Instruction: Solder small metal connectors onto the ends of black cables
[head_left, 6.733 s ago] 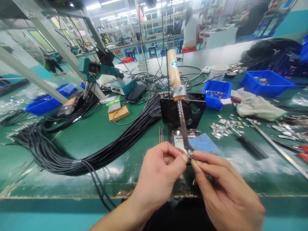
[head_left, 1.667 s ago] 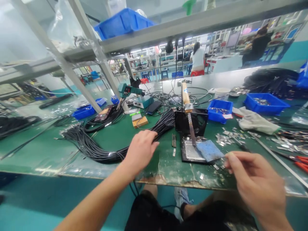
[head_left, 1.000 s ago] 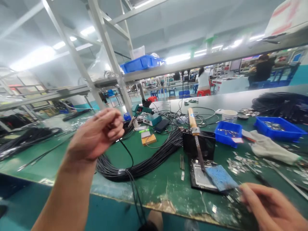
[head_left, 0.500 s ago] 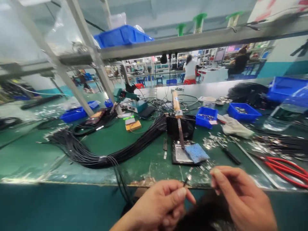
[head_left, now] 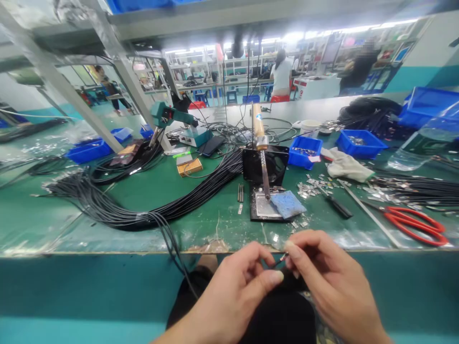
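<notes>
Over the table's front edge, my left hand [head_left: 238,289] is closed on a thin black cable [head_left: 277,263] near its end. The thumb and forefinger of my right hand [head_left: 324,279] are pinched at the cable's small metal tip [head_left: 284,257], whose far side they hide. Several black cables run down from a thick cable bundle [head_left: 186,205] at the left and go over the edge. Beyond my hands, a soldering iron [head_left: 264,174] with a wooden handle leans tip-down on a stand [head_left: 263,206] beside a blue sponge [head_left: 289,204].
Small metal pieces [head_left: 311,187] lie scattered right of the sponge, near a black-handled tool [head_left: 337,205], a metal ruler-like strip [head_left: 373,217] and red-handled scissors [head_left: 416,224]. Behind stand a blue bin [head_left: 304,160], another bin [head_left: 362,150], a glove [head_left: 347,165] and a plastic bottle [head_left: 412,148].
My right hand has moved left to the cable's tip, closing the gap between my hands. The camera view has tilted down, raising the table's front edge.
</notes>
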Demonstrator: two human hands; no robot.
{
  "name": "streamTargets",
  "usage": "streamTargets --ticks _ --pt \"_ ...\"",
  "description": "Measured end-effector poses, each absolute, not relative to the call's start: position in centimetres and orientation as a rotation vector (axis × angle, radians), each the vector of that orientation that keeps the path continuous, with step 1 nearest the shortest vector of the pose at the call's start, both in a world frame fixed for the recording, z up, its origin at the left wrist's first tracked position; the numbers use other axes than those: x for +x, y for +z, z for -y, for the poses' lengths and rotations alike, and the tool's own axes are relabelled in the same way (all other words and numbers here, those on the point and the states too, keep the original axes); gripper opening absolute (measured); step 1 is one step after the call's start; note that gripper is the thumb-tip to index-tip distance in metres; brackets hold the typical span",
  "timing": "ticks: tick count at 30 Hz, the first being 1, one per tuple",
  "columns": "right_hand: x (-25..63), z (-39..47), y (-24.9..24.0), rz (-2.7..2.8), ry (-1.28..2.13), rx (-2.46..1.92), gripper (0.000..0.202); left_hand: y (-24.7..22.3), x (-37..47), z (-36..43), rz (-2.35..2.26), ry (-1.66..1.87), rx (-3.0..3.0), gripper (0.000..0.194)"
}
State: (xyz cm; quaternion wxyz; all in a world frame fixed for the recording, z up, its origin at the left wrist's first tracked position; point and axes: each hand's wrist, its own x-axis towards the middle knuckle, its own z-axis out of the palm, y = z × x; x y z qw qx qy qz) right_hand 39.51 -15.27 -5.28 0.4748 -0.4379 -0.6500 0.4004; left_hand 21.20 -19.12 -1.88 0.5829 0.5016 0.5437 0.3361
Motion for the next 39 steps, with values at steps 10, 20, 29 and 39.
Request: streamTargets --ticks 10,20,29,39 --pt "39.5 15.9 -5.0 1.496 1.049 -1.124 0.02 -1.1 21.1 18.8 -1.268 0.732 1.212 0.032" --pt "39.4 15.9 -5.7 1.508 0.992 -1.133 0.013 -1.3 21.3 18.7 -1.297 0.726 1.204 0.029" --pt "39.0 15.6 -6.3 1.454 0.899 -1.081 0.006 -1.8 22.2 18.4 -1.366 0.868 1.107 0.022" --pt "37.8 15.6 -6.4 1.27 1.019 -1.133 0.012 -2.7 22.4 16.9 -1.309 0.978 0.977 0.025"
